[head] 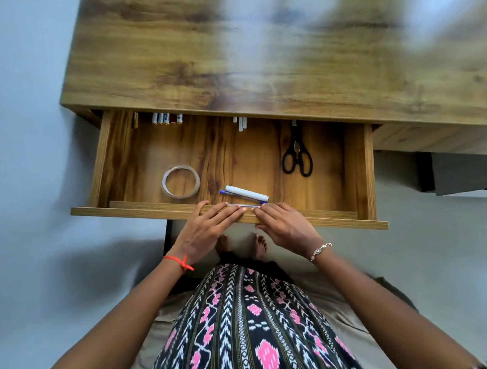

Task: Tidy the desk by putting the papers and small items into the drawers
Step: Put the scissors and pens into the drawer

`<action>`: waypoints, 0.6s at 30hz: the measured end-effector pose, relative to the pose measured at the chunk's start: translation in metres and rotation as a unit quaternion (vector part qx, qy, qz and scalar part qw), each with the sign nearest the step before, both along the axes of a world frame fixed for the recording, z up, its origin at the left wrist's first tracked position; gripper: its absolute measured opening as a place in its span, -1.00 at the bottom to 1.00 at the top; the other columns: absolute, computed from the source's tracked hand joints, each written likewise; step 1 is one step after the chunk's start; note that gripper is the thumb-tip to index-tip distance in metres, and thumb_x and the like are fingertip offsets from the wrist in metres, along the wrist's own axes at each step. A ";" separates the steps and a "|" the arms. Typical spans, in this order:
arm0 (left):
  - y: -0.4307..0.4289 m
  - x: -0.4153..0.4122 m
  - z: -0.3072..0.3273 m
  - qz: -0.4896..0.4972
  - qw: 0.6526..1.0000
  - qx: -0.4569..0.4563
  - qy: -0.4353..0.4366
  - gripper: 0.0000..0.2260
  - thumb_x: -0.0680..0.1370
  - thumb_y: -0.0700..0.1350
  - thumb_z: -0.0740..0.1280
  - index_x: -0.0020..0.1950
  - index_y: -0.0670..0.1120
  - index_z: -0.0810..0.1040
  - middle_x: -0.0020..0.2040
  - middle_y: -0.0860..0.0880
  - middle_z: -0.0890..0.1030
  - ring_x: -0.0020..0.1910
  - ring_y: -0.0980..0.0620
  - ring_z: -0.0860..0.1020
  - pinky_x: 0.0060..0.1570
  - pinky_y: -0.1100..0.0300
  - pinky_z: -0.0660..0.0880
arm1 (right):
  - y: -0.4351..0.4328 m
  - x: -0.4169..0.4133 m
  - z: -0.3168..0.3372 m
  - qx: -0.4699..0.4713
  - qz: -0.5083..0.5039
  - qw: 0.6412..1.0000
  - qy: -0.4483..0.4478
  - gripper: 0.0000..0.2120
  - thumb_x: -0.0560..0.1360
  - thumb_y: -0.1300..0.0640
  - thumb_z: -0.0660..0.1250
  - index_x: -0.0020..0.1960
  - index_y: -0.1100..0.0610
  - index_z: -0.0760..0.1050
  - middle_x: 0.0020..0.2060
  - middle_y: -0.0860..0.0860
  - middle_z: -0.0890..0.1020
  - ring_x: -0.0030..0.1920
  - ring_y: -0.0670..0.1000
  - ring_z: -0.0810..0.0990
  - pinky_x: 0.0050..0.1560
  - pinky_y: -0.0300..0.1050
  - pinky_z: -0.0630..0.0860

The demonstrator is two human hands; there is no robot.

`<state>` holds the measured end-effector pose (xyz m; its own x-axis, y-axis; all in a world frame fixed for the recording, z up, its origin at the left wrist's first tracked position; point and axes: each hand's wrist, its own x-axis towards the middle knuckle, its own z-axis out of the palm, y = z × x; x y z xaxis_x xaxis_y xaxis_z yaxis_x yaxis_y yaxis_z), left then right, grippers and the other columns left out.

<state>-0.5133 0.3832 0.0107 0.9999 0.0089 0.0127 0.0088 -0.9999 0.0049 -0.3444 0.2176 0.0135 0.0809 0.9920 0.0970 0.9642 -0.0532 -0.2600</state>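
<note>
Head view, looking straight down. Wooden desk (229,57) top is blurred. Its drawer (102,164) is pulled out toward the person.

Left grip (208,229): released, fingers straight, laid over the drawer's front rim, tips touching a thin clear pen (245,205). Right grip (284,224): fingers bent over the same rim, tips at the pen's other end; can't tell if pinching or just touching. The pen lies inside the drawer, right against the front wall, between the two sets of fingertips.

Other stuff in the drawer:
- white marker (247,193) w/ a blue pen (225,191) beside it, just behind the thin pen
- clear tape roll (164,183) flat, front-left
- black scissors (296,152) right of centre, handles toward the person, tips under the desk edge
- batteries (166,118) in a row at back-left, half hidden by the desk edge
- white sticks (241,123) at back-centre, too hidden to ID

Red thread (178,261) on the left wrist, bracelet (320,249) on the right. Bare feet (259,244) on the floor below the drawer front.
</note>
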 end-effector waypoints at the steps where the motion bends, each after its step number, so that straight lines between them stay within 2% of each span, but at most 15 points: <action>1: 0.006 0.008 0.000 0.001 1.000 0.001 -0.002 -0.45 0.48 -0.27 0.22 0.46 -0.02 0.23 0.35 0.06 0.45 0.25 0.03 0.48 0.20 0.02 0.29 | 0.006 0.007 0.001 0.006 -0.004 1.000 -0.008 -0.69 0.54 0.04 0.15 0.12 0.23 0.48 -0.07 0.09 0.61 -0.06 0.09 0.59 -0.07 -0.05 0.54; 4: 0.022 0.029 0.001 0.002 1.000 0.002 -0.004 -0.40 0.45 -0.29 0.26 0.47 -0.02 0.22 0.40 0.03 0.39 0.35 0.02 0.40 0.24 -0.01 0.33 | 0.022 0.025 0.003 0.027 -0.029 0.998 -0.043 -0.70 0.53 0.03 0.18 0.13 0.21 0.46 -0.05 0.11 0.57 -0.04 0.10 0.49 -0.01 -0.04 0.47; 7: 0.040 0.050 0.002 -0.008 1.000 0.010 -0.021 -0.45 0.48 -0.32 0.10 0.47 -0.03 0.21 0.44 -0.01 0.34 0.42 -0.02 0.32 0.29 -0.08 0.36 | 0.036 0.038 0.005 0.039 -0.072 0.993 -0.080 -0.71 0.50 0.04 0.25 0.15 0.16 0.48 0.01 0.11 0.51 -0.02 0.11 0.40 -0.01 -0.02 0.33; 11: 0.063 0.076 0.001 -0.014 0.998 0.042 -0.033 -0.39 0.47 -0.34 0.02 0.51 -0.01 0.08 0.51 -0.03 0.17 0.49 -0.08 0.14 0.40 -0.19 0.15 | 0.054 0.056 0.009 0.037 -0.114 0.987 -0.107 -0.67 0.45 0.07 0.37 0.19 0.12 0.49 0.12 0.11 0.34 0.09 0.13 0.34 0.06 0.02 0.25; 13: 0.072 0.088 -0.001 -0.007 0.998 0.052 -0.044 -0.35 0.47 -0.36 0.07 0.53 -0.01 0.01 0.53 -0.04 0.08 0.51 -0.09 0.02 0.42 -0.20 0.03 | 0.064 0.065 0.014 0.019 -0.141 0.983 -0.118 -0.55 0.40 0.04 0.42 0.26 0.10 0.45 0.19 0.14 0.30 0.19 0.15 0.30 0.13 0.05 0.22; 15: 0.080 0.101 0.002 0.025 0.997 0.059 -0.051 -0.33 0.49 -0.30 0.19 0.53 -0.04 -0.02 0.53 -0.06 0.04 0.52 -0.09 -0.07 0.42 -0.20 -0.06 | 0.077 0.073 0.020 -0.001 -0.178 0.978 -0.112 -0.33 0.33 0.01 0.48 0.37 0.11 0.32 0.28 0.15 0.26 0.32 0.15 0.23 0.19 0.07 0.17; 18: 0.094 0.120 0.010 0.090 0.992 0.069 -0.056 -0.31 0.52 0.02 0.19 0.54 -0.07 -0.10 0.54 -0.12 -0.08 0.52 -0.09 -0.15 0.39 -0.24 -0.14 | 0.097 0.086 0.031 -0.019 -0.215 0.970 -0.113 -0.08 0.25 0.01 0.53 0.46 0.13 0.13 0.42 0.17 0.13 0.44 0.15 0.08 0.31 0.12 0.07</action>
<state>-0.3932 0.4768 0.0208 0.9743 0.1785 0.1375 0.1954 -0.9732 -0.1214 -0.2588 0.3145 0.0447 0.4691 0.8744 0.1238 0.8827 -0.4687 -0.0343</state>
